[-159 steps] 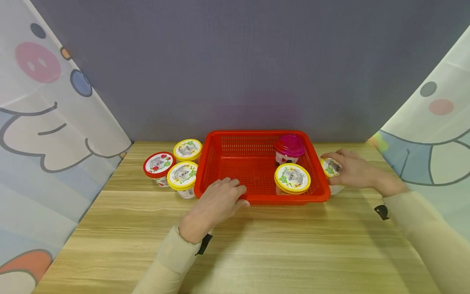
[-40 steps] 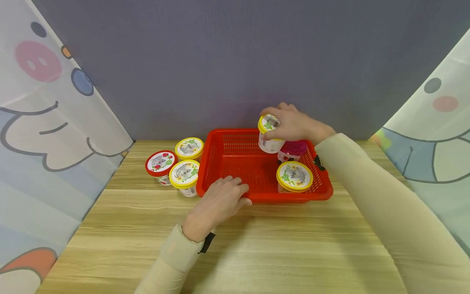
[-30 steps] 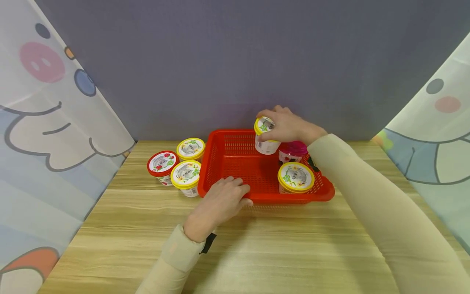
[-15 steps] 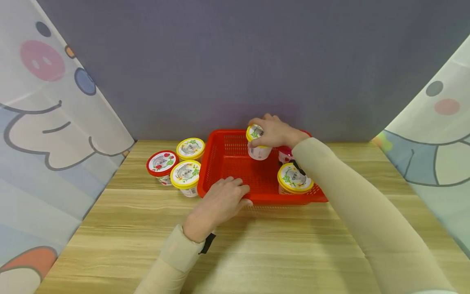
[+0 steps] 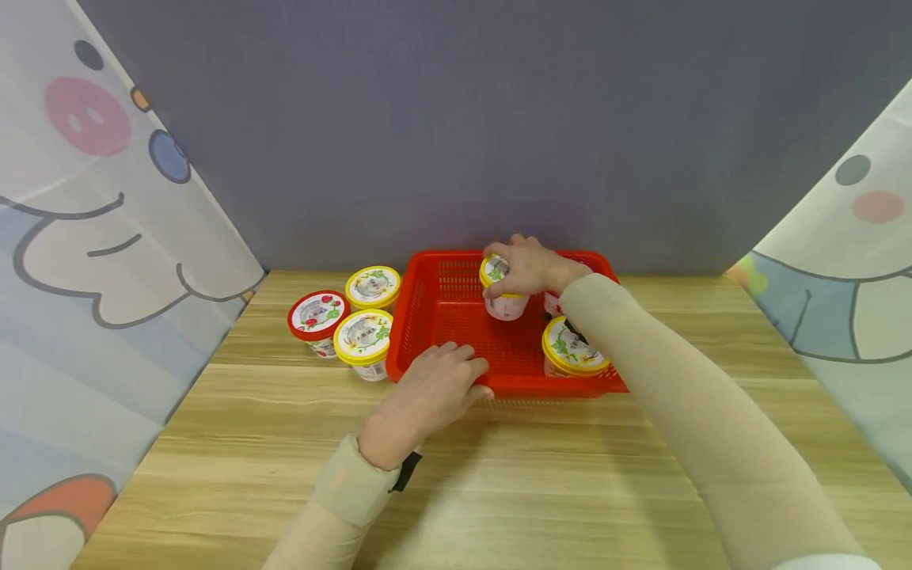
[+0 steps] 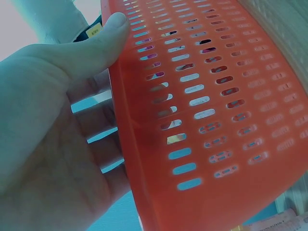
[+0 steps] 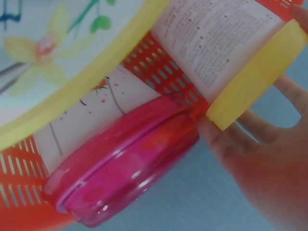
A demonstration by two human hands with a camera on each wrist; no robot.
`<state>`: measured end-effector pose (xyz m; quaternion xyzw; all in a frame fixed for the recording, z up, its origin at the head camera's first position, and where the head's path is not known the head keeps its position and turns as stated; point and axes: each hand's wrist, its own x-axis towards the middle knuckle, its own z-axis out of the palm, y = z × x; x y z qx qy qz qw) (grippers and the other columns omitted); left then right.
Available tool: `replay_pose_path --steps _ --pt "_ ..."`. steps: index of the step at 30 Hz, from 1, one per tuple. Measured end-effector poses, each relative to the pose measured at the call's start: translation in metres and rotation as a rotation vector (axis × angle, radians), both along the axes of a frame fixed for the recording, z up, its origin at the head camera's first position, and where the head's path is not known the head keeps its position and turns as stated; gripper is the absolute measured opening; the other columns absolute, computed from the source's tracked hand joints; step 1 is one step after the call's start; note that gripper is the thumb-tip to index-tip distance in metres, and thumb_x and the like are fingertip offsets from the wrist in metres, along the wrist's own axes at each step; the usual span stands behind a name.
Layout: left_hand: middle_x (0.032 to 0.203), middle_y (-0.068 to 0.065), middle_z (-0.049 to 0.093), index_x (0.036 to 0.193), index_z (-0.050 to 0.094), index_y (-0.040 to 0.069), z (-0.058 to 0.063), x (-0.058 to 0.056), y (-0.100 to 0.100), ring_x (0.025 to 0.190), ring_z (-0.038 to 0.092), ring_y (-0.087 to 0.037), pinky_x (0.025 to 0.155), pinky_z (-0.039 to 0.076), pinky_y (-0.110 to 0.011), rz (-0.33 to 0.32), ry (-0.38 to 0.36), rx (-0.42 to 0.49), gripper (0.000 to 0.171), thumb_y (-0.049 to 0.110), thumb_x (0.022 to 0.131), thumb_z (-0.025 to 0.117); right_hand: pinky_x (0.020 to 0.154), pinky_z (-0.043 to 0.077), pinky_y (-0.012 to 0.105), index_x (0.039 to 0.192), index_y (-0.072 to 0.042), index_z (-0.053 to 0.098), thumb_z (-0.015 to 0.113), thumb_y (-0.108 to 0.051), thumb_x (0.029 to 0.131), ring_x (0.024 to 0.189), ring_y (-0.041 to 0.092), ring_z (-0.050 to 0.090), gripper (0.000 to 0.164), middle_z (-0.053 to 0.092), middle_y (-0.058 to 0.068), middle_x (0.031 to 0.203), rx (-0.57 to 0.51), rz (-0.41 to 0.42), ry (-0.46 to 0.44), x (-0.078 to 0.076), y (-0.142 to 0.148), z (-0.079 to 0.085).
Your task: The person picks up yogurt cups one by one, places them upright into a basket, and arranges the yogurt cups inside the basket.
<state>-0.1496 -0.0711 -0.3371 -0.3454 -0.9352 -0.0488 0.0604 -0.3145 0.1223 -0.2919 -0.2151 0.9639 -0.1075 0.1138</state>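
Note:
My left hand (image 5: 435,388) holds the front rim of a red plastic basket (image 5: 541,386); in the left wrist view the thumb lies outside the rim and the fingers reach behind it. My right hand (image 5: 530,269) grips a white paper tub (image 5: 506,309) by its yellow lid, low inside the basket toward the back. To the right of that tub is a magenta-lidded tub (image 7: 134,163), partly hidden by the right arm in the head view. Nearer the front right corner another yellow-lidded tub (image 5: 570,352) stands in the basket, with the right wrist overlapping it.
Left of the basket, two yellow-lidded tubs (image 5: 364,336) and a red-lidded tub (image 5: 318,315) stand close together on the wooden table (image 5: 285,475). A grey wall (image 5: 456,119) rises behind, and patterned curtains (image 5: 93,253) border both sides.
My right hand has taken the yellow-lidded tub from the table right of the basket, carried it left and lowered it into the basket. My left hand has stayed on the rim.

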Motion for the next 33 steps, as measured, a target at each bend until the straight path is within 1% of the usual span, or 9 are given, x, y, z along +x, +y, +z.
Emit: replay_pose_path --steps 6,15,22,28,33 --pt "0.094 0.000 0.065 0.105 0.074 0.016 0.000 0.000 0.000 0.084 0.056 -0.021 0.078 0.051 -0.035 0.001 0.011 0.003 0.025 0.036 0.092 0.076 0.102 0.044 0.057 0.153 -0.021 0.042 0.074 -0.052 0.085 0.124 0.038 0.039 0.081 0.042 0.018 0.139 0.018 0.024 -0.008 -0.002 0.000 -0.008" --pt "0.094 0.001 0.065 0.103 0.073 0.016 -0.001 0.000 0.000 0.084 0.057 -0.020 0.079 0.051 -0.035 -0.004 0.042 -0.010 0.024 0.037 0.092 0.076 0.101 0.044 0.054 0.154 -0.023 0.041 0.075 -0.050 0.085 0.123 0.037 0.040 0.081 0.043 0.017 0.137 0.045 0.032 -0.024 -0.003 0.000 -0.016" --pt "0.091 0.001 0.064 0.099 0.073 0.016 -0.002 0.000 0.000 0.082 0.056 -0.020 0.076 0.050 -0.034 -0.011 0.053 -0.007 0.022 0.037 0.092 0.076 0.100 0.045 0.057 0.153 -0.021 0.042 0.076 -0.049 0.085 0.124 0.038 0.040 0.081 0.043 0.018 0.137 0.050 0.047 -0.036 -0.004 0.000 -0.022" --pt "0.088 0.002 0.062 0.095 0.071 0.017 -0.002 0.000 0.001 0.082 0.057 -0.020 0.076 0.050 -0.034 -0.015 0.040 -0.005 0.022 0.038 0.092 0.076 0.099 0.045 0.057 0.152 -0.024 0.042 0.079 -0.050 0.083 0.125 0.035 0.039 0.083 0.042 0.016 0.137 0.064 0.023 -0.055 0.000 0.001 -0.025" --pt "0.088 0.002 0.061 0.095 0.071 0.017 -0.002 0.000 0.001 0.082 0.057 -0.020 0.077 0.050 -0.034 -0.013 0.036 -0.006 0.022 0.038 0.092 0.075 0.101 0.044 0.058 0.153 -0.026 0.038 0.077 -0.051 0.084 0.128 0.035 0.037 0.083 0.039 0.015 0.139 0.099 0.008 -0.060 0.001 0.000 -0.027"
